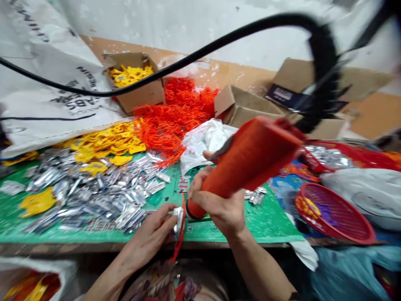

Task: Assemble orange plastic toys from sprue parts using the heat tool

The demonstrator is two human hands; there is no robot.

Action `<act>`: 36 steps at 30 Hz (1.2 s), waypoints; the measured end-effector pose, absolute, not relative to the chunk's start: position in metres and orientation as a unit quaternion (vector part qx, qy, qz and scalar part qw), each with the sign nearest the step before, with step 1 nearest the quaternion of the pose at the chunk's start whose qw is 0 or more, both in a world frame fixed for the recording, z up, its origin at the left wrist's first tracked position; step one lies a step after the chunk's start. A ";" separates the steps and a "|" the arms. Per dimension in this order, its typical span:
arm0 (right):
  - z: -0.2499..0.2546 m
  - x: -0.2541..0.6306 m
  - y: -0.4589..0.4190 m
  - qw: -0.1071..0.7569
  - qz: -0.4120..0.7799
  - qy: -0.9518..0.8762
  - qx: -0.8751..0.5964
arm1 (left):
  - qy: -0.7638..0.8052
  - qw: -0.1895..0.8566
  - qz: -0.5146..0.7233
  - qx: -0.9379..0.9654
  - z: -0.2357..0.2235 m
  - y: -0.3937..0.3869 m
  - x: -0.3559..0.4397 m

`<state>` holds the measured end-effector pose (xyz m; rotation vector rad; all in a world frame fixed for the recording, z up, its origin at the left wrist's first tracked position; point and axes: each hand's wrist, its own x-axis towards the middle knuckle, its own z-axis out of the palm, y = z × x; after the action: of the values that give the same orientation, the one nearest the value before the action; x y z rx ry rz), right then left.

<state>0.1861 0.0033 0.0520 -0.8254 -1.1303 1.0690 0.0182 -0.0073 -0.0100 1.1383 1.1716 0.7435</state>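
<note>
My right hand [221, 207] is closed round an electric screwdriver [247, 163] covered in red wrapping, with a dark lever along its upper side and a black cord at its back end. Its front points down and left, close to my left hand [155, 228]. Between the fingers and thumb of that hand is a small silver metal piece [179, 217]. An orange plastic strap [179, 242] hangs beside the piece and runs down over the table edge. The tool's tip is hidden, so I cannot tell whether it touches the piece.
Silver metal pieces [103, 196] and yellow plastic parts [109, 140] cover the green tabletop [266, 228] at left. Orange straps [175, 113] are heaped behind, near a white plastic bag [205, 140]. A red basket [341, 213] stands at right. A black cord [200, 62] arches overhead.
</note>
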 end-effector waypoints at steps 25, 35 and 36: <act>-0.041 0.365 0.009 0.095 0.029 -0.656 -0.748 | 0.494 0.752 0.427 0.085 -0.023 -0.003 0.038; -0.044 0.367 0.010 0.012 0.007 -0.684 -0.729 | 0.463 0.763 0.447 0.064 -0.019 -0.005 0.040; -0.044 0.368 0.008 0.015 0.001 -0.684 -0.729 | 0.458 0.764 0.450 0.060 -0.019 -0.006 0.042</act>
<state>0.3679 0.0084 -0.0443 -2.2692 -2.1283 0.0021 0.0417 -0.0062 -0.0191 0.1295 0.9966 0.9779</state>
